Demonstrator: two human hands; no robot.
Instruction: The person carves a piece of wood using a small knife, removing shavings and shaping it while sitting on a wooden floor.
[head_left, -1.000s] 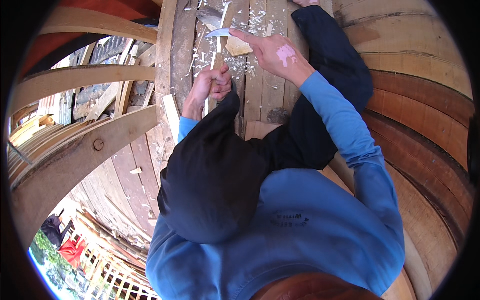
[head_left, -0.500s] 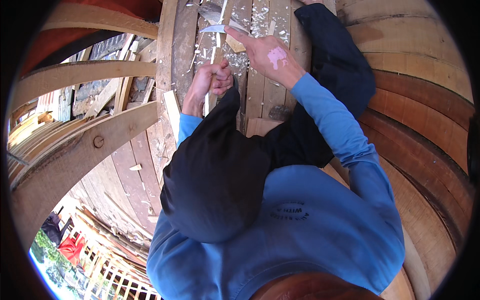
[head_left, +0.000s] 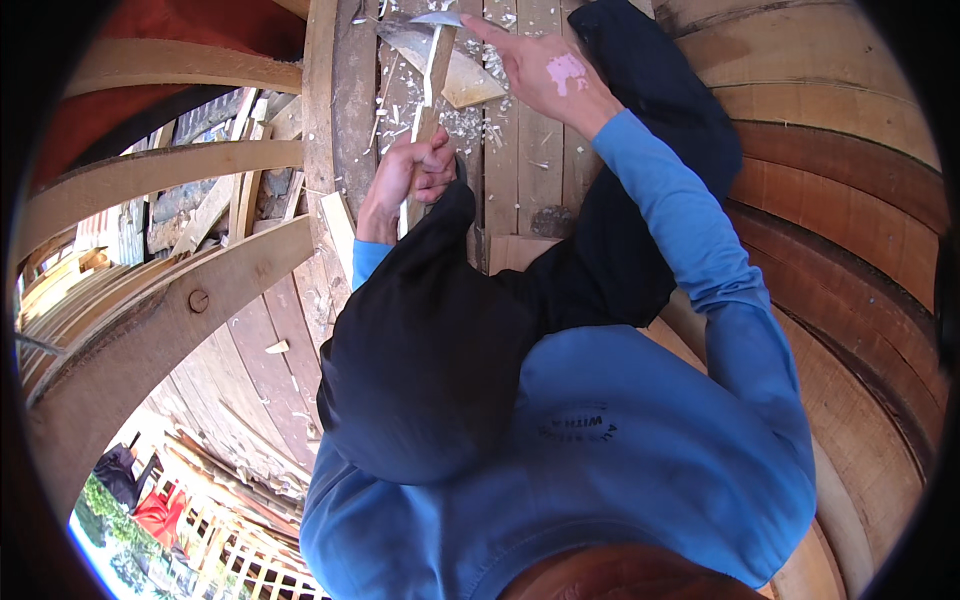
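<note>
A person in a blue long-sleeved top sits on a floor of brown wooden planks (head_left: 537,185) scattered with pale shavings. A long, thin, pale brown wooden strip (head_left: 437,75) rises ahead of a bent knee in black cloth (head_left: 430,350), its lower end hidden behind the knee. The bare left hand (head_left: 415,175) has its grip clamped around the strip's lower part. The bare right hand (head_left: 550,78) appears to hold a knife with a curved silver blade (head_left: 437,18); its forefinger reaches the blade, which crosses the strip's top end, but the rest of the grip is hidden, so how it closes cannot be told. The strip looks light, stiff and dry, unlikely to slip, though its thinness could let it split or flex and its raw edges may splinter. The best hold seems low, near the knee, well away from the blade
</note>
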